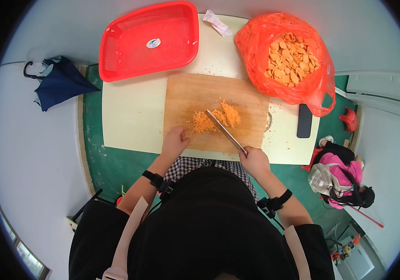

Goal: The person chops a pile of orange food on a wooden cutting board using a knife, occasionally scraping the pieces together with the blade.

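My right hand (256, 161) is wrapped round the handle of a knife (225, 132), whose blade slants up and left over the wooden cutting board (181, 93). Finely shredded orange vegetable, looking like carrot, lies in a pile (203, 122) left of the blade and another pile (230, 115) to its right. Some shreds touch the blade near its tip. Over the board's lower left edge, my left hand (175, 141) has its fingers curled together beside a few loose shreds. Anything pinched in the left fingertips is too small to make out.
A red plastic basket (139, 65) stands at the table's back left. At the back right sits a red plastic bag (256, 56) full of orange slices (291, 60). A black phone (304, 121) and crumpled paper (217, 23) lie on the table (130, 116). Another person (337, 172) is at right.
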